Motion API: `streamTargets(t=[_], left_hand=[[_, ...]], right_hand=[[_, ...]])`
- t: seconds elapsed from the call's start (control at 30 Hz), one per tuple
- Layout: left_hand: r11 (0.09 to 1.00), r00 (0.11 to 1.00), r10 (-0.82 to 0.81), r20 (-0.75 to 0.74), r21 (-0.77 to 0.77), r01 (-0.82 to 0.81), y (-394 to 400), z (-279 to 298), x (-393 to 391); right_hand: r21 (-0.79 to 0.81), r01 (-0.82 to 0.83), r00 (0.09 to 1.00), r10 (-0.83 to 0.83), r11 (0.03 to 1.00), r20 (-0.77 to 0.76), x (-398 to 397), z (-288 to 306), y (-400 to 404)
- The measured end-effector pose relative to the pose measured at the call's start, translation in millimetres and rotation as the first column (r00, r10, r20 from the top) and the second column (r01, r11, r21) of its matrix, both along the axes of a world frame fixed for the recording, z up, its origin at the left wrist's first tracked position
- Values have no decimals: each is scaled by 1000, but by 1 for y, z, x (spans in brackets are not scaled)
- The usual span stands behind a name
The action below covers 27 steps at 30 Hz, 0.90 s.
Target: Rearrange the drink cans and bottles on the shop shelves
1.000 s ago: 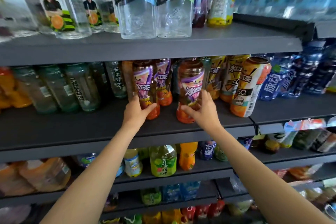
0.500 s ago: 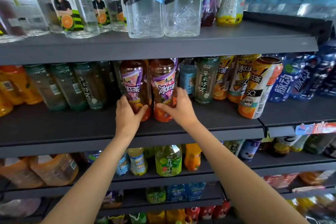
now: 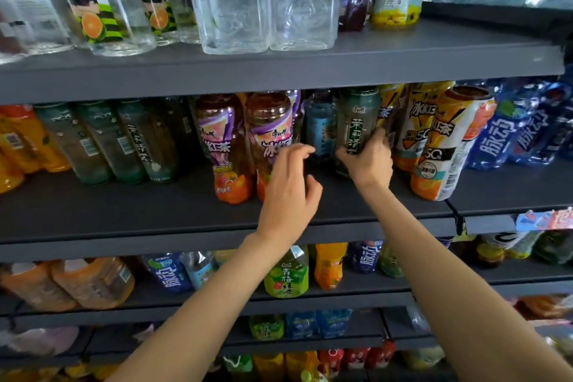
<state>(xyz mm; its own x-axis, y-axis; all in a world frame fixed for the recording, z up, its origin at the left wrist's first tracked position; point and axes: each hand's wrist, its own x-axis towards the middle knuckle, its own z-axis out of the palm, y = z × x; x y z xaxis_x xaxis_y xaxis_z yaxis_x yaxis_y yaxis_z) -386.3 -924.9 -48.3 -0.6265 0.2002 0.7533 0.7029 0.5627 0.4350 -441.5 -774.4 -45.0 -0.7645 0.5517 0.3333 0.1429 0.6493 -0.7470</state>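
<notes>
Two purple-labelled iced tea bottles [image 3: 224, 146] stand side by side on the middle shelf [image 3: 124, 211]. My left hand [image 3: 290, 192] hovers just in front of the right one of the pair, fingers loosely curled and holding nothing. My right hand [image 3: 367, 158] grips the lower part of a dark green jasmine tea bottle [image 3: 356, 121] further right, thumb on its left side. A small blue bottle [image 3: 319, 127] stands behind, between the two hands.
Yellow iced tea bottles [image 3: 446, 146] stand right of my right hand, blue drink bottles [image 3: 502, 136] beyond. More green tea bottles [image 3: 142, 139] and orange bottles [image 3: 18, 139] fill the left. Clear soda bottles [image 3: 232, 9] sit on the shelf above. Lower shelves hold mixed drinks.
Both hands let go of the two purple-labelled bottles. My right hand moved right and took hold of the green tea bottle; my left hand moved right and pulled back from the shelf.
</notes>
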Motion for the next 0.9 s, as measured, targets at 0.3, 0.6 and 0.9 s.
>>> streamTargets(t=[0.3,0.6,0.9], left_hand=[[974,804,108,585,99,-203,82,-14,-95],[862,771,158,617,295,-412,113,-27,-123],[982,858,62,510,124,-145,81,-35,-47]], right_hand=[[126,-74,996,81,989,-45,61,-6,42],[116,-117,990,125,986,-61,58,-11,49],[60,-186,978,191,981,-84,57,-7,52]])
